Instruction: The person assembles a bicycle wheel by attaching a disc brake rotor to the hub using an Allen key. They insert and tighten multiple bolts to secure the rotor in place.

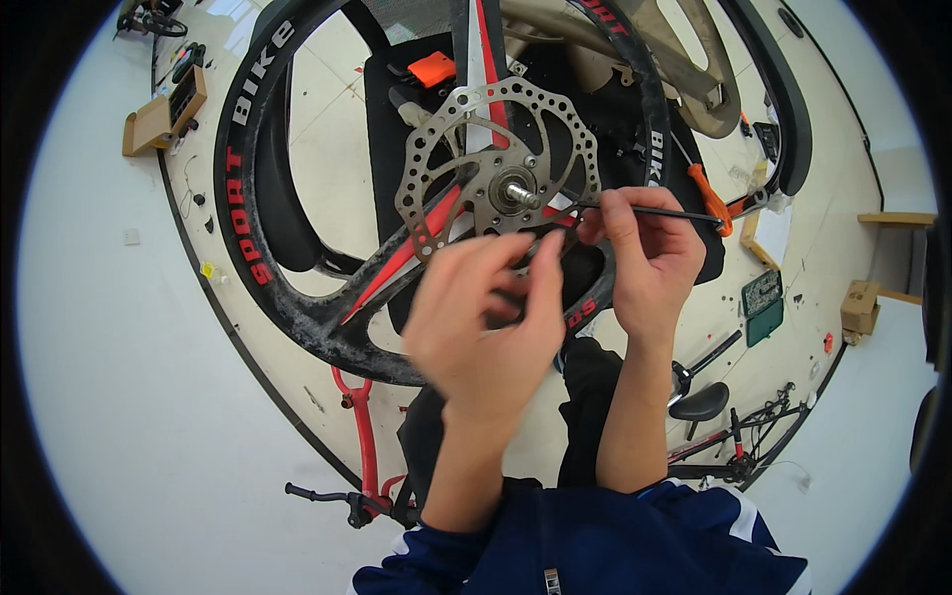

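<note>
A bicycle wheel (289,307) with a black rim and red, white and black spokes lies in front of me. Bolted at its hub is a perforated metal brake disc (444,134), with a threaded axle (520,195) standing up in the middle. My right hand (650,253) is closed in a pinch on a thin dark rod that looks like a hex key (666,211); its inner end reaches toward the hub. My left hand (486,322) hovers over the disc's lower edge, fingers curled and smeared by motion. Whether it holds anything is hidden.
Under the wheel is a black stool-like surface (382,164) with an orange item (431,68) on it. An orange-handled tool (706,193) lies right of it. Around the floor are a red bike frame (365,436), a green tool case (763,307), a saddle (700,402) and a cardboard box (149,127).
</note>
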`<state>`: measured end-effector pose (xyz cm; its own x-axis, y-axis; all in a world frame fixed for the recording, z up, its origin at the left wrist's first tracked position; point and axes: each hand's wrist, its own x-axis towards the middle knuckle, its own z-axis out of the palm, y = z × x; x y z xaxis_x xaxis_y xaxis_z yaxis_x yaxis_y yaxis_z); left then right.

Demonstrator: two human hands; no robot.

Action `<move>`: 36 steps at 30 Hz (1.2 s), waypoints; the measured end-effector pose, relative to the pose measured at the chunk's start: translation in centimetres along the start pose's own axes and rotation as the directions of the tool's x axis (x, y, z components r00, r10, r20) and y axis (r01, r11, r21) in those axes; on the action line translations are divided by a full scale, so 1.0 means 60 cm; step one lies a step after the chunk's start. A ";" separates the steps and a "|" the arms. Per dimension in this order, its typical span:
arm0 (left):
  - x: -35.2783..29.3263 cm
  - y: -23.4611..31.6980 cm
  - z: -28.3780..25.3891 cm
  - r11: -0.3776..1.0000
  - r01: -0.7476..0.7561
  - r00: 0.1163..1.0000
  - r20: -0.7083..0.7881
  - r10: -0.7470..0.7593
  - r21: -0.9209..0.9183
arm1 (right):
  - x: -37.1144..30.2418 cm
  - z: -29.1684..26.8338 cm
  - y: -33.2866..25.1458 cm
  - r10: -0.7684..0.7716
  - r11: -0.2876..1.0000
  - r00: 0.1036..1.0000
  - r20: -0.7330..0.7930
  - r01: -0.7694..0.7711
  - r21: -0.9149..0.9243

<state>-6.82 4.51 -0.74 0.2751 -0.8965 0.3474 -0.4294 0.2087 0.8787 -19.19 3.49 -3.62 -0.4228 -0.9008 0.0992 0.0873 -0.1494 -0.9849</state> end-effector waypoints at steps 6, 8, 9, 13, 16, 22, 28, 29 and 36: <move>0.033 -0.032 -0.130 0.942 0.241 0.714 0.615 -0.336 0.235 | 0.028 -0.025 0.035 -0.020 1.000 0.991 -0.131 0.020 -0.004; 0.024 -0.068 -0.118 0.929 0.157 0.726 0.599 -0.339 0.335 | 0.028 -0.020 0.044 0.034 0.999 0.995 -0.097 -0.032 0.027; 0.019 -0.090 -0.106 0.918 0.117 0.730 0.594 -0.338 0.379 | 0.027 -0.018 0.045 0.060 0.998 0.995 -0.081 -0.057 0.037; -0.005 -0.110 -0.045 0.884 0.219 0.876 0.316 -0.365 0.414 | 0.024 -0.019 0.052 0.117 0.988 0.992 -0.040 -0.113 0.109; -0.022 -0.137 -0.024 0.921 0.159 0.892 0.347 -0.288 0.356 | 0.025 -0.014 0.046 0.146 0.977 0.989 -0.031 -0.140 0.162; -0.018 -0.097 -0.057 0.975 -0.001 0.856 0.504 -0.115 0.224 | 0.024 -0.004 0.045 0.219 0.972 0.975 -0.036 -0.215 0.091; 0.040 -0.033 -0.093 0.919 0.392 0.896 0.243 -0.370 -0.045 | 0.023 0.026 0.049 0.136 0.989 0.990 0.039 -0.139 0.061; 0.041 -0.038 -0.084 0.922 0.369 0.916 0.215 -0.339 -0.117 | 0.024 0.030 0.054 0.118 0.993 0.991 0.055 -0.120 0.021; 0.026 -0.084 -0.044 0.963 0.227 0.971 0.115 -0.211 -0.147 | 0.027 0.039 0.061 0.079 0.997 0.997 -0.017 -0.078 0.022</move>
<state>-1.94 3.10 -3.75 0.2589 -0.9591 0.1141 -0.2247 0.0551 0.9729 -17.43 0.50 -6.70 -0.4302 -0.9026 0.0189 0.1401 -0.0875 -0.9863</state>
